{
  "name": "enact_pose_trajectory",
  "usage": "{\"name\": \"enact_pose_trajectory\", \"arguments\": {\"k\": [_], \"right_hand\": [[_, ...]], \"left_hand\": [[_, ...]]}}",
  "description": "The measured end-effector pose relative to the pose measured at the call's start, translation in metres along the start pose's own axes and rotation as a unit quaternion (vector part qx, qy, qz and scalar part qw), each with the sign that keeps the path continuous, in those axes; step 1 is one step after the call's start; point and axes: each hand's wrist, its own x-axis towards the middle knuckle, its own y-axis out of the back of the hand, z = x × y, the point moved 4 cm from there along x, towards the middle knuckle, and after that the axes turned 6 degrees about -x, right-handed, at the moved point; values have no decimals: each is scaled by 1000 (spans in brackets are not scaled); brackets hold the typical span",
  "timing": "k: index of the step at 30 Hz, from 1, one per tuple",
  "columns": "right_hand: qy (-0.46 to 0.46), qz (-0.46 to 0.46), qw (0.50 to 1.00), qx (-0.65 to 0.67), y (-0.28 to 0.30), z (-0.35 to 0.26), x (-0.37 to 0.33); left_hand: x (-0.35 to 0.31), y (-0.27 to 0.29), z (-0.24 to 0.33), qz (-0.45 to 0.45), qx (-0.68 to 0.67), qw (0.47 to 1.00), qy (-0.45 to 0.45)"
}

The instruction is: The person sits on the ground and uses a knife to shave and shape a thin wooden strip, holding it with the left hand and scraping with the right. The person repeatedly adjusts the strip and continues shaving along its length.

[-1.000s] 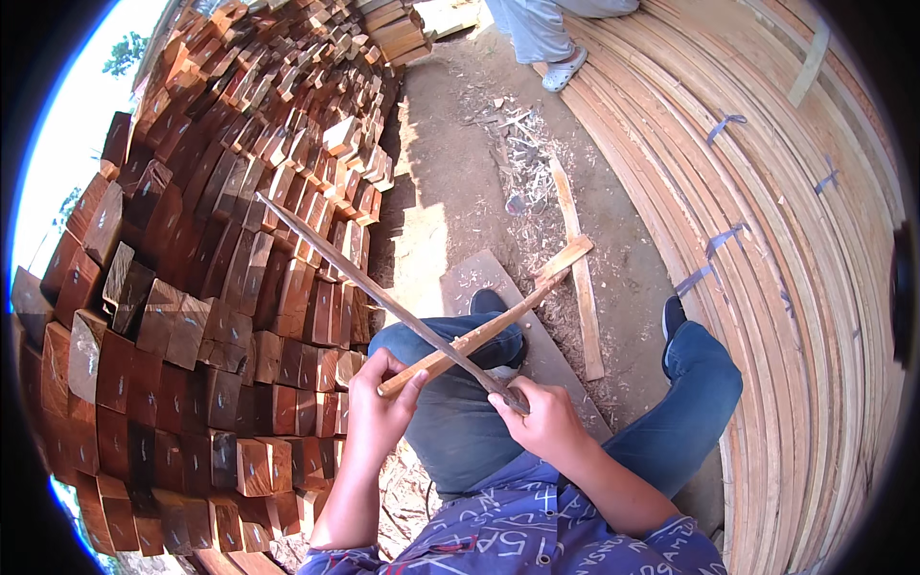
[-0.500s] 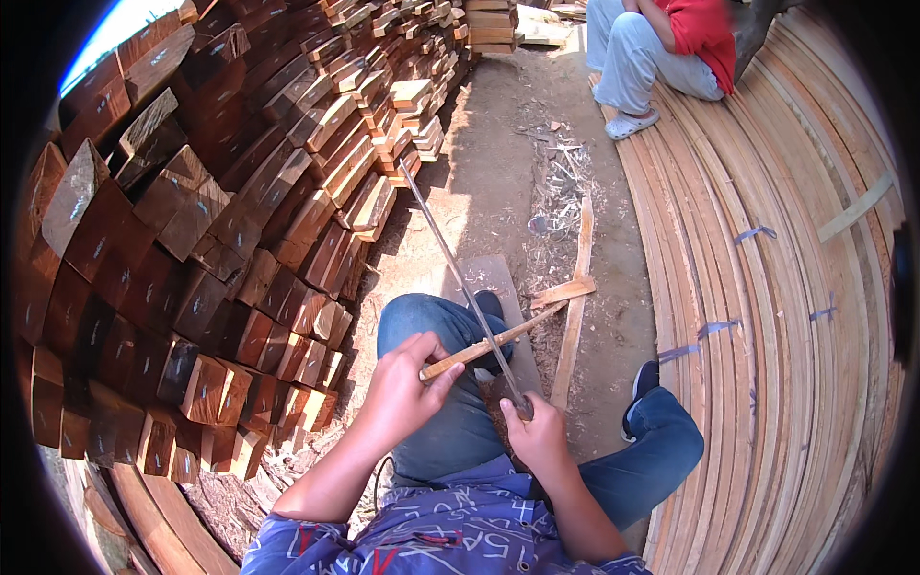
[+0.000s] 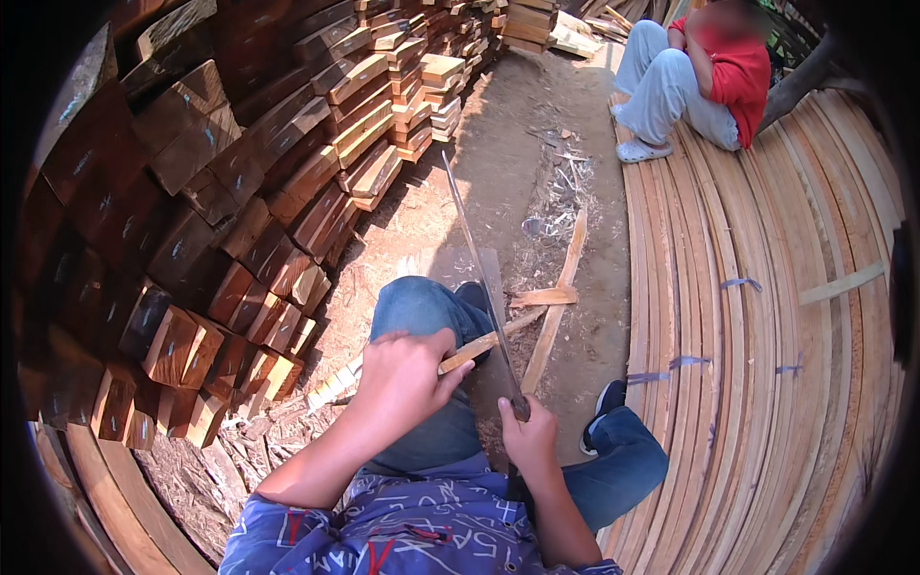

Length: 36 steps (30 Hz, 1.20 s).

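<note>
In my left hand (image 3: 412, 372) is the near end of a narrow wooden stick (image 3: 513, 330), gripped between thumb and curled fingers. It slants away to the right over my lap, its far end near a short wooden piece (image 3: 548, 297) that lies across a long strip (image 3: 565, 278) on the ground. My right hand (image 3: 530, 429) is closed round the dark handle of a long thin knife (image 3: 468, 222). The blade points up and away, slightly left, and crosses the stick between my hands. Whether its edge bites into the wood I cannot tell.
Stacked timber blocks (image 3: 278, 196) rise along the left. On the right lie long bundled boards (image 3: 767, 383) with blue ties. A person in red (image 3: 738, 81) sits on their far end. Wood shavings (image 3: 565, 192) litter the ground ahead, and a flat board (image 3: 491, 264) lies beyond my knee.
The blade has moved along the stick toward its far end and stands more upright. Both hands keep their holds. The whole view has shifted a little.
</note>
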Motion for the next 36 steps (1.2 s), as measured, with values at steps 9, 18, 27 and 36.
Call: {"name": "enact_pose_trajectory", "arguments": {"k": [9,18,27,36], "right_hand": [[-9,22,983,-182,-33,91,13],[-152,24,988,-15,7,86,-11],[-31,18,999,-38,-8,17,6],[-122,-52,991,-20,-14,85,-2]], "left_hand": [[10,0,-5,-2,-33,999,1],[13,-2,-5,24,-37,999,18],[22,-4,16,34,-64,997,1],[13,-5,7,39,-81,995,52]]}}
